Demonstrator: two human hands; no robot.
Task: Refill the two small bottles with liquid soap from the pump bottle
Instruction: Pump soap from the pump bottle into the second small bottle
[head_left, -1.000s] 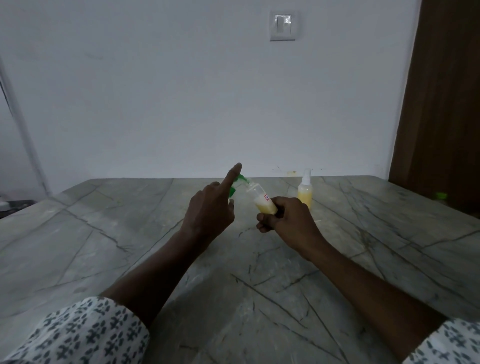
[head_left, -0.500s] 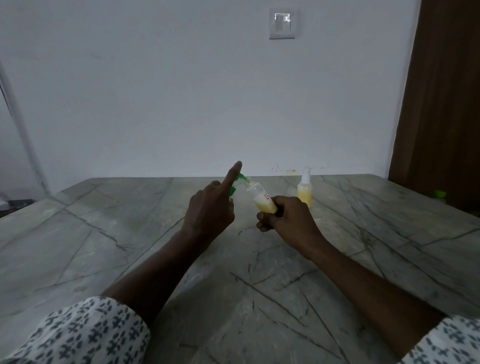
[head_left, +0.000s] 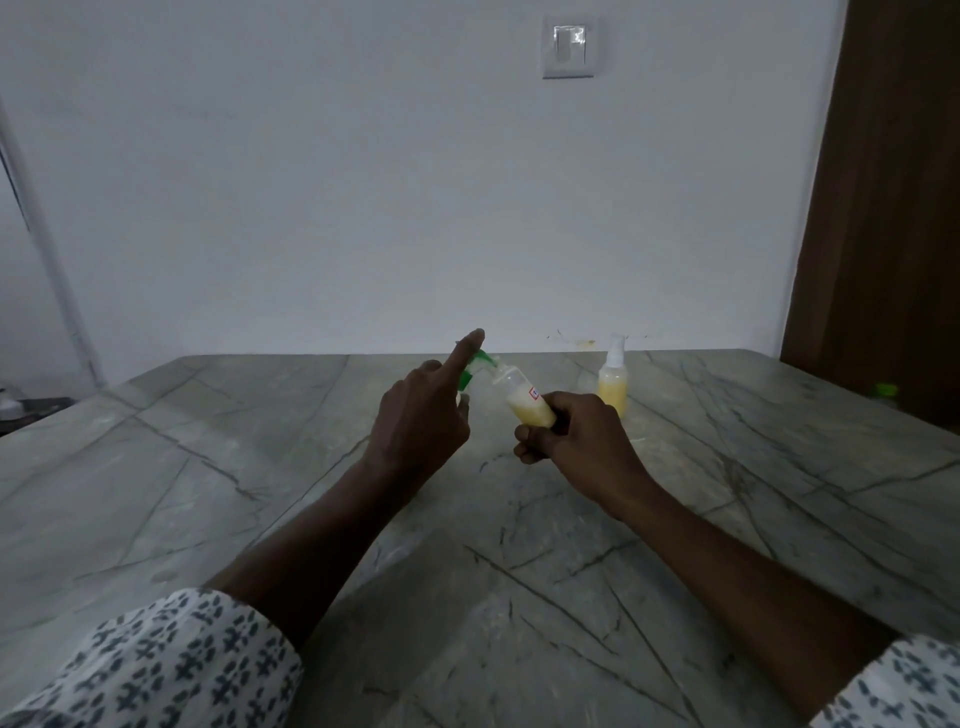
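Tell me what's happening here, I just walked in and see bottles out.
A person is refilling a small bottle with soap. The right hand holds it tilted, mouth up against the green pump nozzle, and it looks partly full of yellowish liquid. The left hand hides most of the pump bottle, index finger on top of the pump head. A second small bottle with a spray top stands farther back on the table, also holding yellow liquid.
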